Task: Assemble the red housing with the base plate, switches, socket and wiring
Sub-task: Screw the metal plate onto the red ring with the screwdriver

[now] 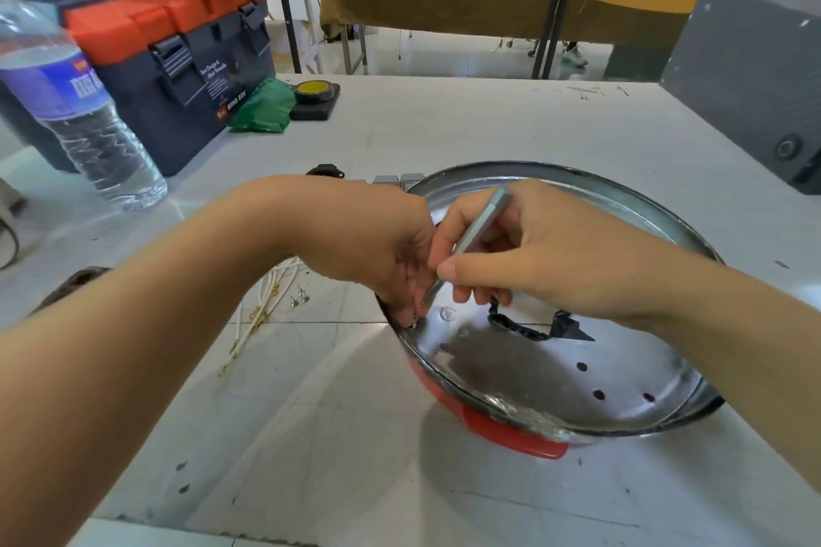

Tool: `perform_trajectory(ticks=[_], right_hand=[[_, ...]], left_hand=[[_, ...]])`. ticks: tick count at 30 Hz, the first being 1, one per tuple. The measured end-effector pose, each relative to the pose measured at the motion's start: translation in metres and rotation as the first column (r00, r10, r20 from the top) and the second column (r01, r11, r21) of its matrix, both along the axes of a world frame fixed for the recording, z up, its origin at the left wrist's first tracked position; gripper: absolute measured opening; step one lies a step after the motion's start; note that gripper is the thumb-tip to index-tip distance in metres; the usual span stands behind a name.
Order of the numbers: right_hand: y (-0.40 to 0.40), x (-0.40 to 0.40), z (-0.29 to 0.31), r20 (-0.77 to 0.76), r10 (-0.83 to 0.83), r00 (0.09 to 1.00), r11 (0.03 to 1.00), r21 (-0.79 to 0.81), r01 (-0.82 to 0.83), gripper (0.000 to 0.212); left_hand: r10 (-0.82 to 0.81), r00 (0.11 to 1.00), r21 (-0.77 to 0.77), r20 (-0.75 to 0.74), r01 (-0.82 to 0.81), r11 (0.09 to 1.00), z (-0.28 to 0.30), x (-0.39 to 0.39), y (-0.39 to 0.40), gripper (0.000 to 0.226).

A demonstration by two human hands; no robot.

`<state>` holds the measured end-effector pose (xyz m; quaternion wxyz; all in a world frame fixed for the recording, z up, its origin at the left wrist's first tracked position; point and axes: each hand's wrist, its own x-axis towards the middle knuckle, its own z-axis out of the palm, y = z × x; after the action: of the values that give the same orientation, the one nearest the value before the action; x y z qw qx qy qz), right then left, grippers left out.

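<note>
A round shiny base plate (555, 373) with several holes lies inside the red housing (511, 435), right of centre on the table. My right hand (524, 253) grips a grey metal screwdriver bit (471, 240), tip down at the plate's left rim. My left hand (391, 253) pinches a small screw (415, 319) at that rim, under the bit's tip. White wires (257, 315) with brass terminals and two loose screws (298, 297) lie left of the housing. Grey switches (400, 180) and a black socket (322, 171) sit behind my left wrist, partly hidden.
A water bottle (84, 115) stands at the far left, with an orange and blue toolbox (177, 53) behind it. A green bag (264, 107) and a yellow tape roll (313, 91) sit beside the toolbox. A grey box (751, 76) stands at the far right.
</note>
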<state>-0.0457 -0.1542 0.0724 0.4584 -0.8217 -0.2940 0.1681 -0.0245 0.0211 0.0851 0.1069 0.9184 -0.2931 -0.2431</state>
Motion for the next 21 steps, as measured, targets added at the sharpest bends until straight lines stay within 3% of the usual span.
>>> perform_trajectory(ticks=[12,21], right_hand=[[0.002,0.002,-0.003,-0.016,0.021,1.000,1.000,-0.023,-0.021,0.003],[0.006,0.002,0.006,-0.011,0.039,0.999,0.998,-0.047,-0.039,0.003]], left_hand=[[0.008,1.000,0.008,0.015,-0.008,1.000,-0.002,0.002,0.000,0.009],[-0.050,0.997,-0.068,0.050,0.054,0.996,-0.003,-0.001,0.010,0.011]])
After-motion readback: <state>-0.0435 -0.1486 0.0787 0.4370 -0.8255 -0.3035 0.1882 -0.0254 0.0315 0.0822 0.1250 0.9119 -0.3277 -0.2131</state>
